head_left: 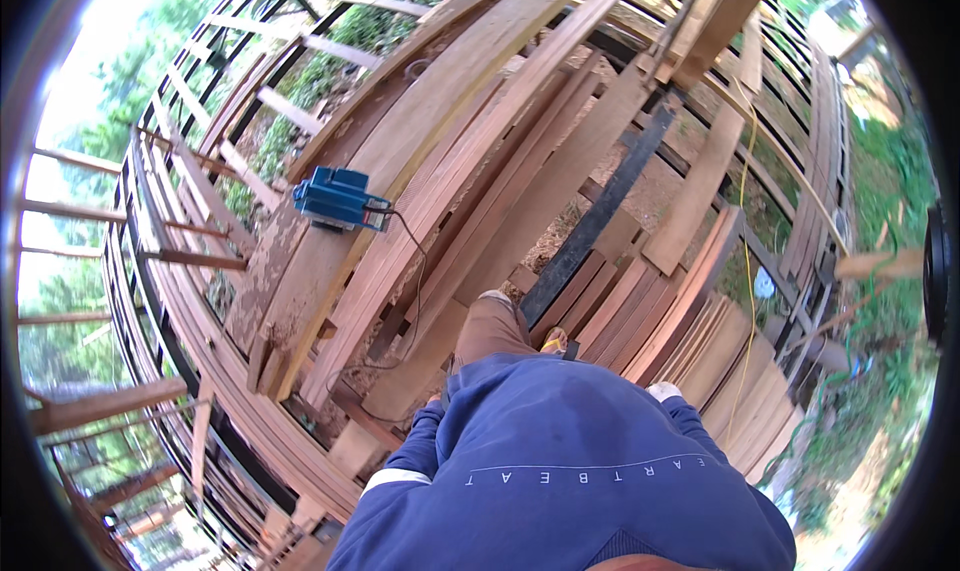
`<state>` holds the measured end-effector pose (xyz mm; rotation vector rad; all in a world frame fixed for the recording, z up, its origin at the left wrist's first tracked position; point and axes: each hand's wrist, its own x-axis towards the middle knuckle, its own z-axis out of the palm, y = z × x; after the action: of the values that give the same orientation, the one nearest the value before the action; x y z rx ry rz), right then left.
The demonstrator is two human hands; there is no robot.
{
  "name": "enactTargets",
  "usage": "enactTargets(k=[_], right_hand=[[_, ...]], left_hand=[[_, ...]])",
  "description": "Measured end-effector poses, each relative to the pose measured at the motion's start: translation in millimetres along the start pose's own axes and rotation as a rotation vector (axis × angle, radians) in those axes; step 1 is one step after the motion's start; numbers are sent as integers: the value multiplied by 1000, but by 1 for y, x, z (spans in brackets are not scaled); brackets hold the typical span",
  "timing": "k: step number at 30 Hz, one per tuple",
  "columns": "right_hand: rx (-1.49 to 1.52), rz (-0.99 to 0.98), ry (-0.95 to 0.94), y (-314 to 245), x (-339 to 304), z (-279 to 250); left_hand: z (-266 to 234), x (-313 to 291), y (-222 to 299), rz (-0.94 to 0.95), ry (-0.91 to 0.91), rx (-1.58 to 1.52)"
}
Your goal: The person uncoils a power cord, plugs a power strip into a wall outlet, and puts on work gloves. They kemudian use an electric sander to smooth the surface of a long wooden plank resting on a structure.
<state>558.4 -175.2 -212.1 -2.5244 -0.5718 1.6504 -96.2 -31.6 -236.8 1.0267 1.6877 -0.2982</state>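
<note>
Blue power tool [338, 199], cord [424, 259] trailing, on broad plank [428, 106]

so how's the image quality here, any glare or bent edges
In the head view, the sky at upper left is blown out to white; in the head view, planks at the left bow along the rim and the corners go black; in the head view, the blue power tool looks reasonably sharp

A yellow cord [747, 241] runs lengthwise at right. A pale blue object [764, 284] lies beside it. Grass [885, 171] borders the right edge; trees [75, 346] stand beyond wooden rails [75, 210] at left.
</note>
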Motion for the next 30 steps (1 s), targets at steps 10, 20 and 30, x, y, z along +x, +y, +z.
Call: enactTargets(k=[10, 20, 30], right_hand=[[127, -247, -59, -402, 73, -115], [-549, -601, -472, -684, 45, -1], [-1377, -851, -787, -855, 65, 130]], left_hand=[[19, 78, 98, 84, 136, -566], [9, -16, 229, -284, 509, -1423], [254, -63, 410, -675, 599, -2240]])
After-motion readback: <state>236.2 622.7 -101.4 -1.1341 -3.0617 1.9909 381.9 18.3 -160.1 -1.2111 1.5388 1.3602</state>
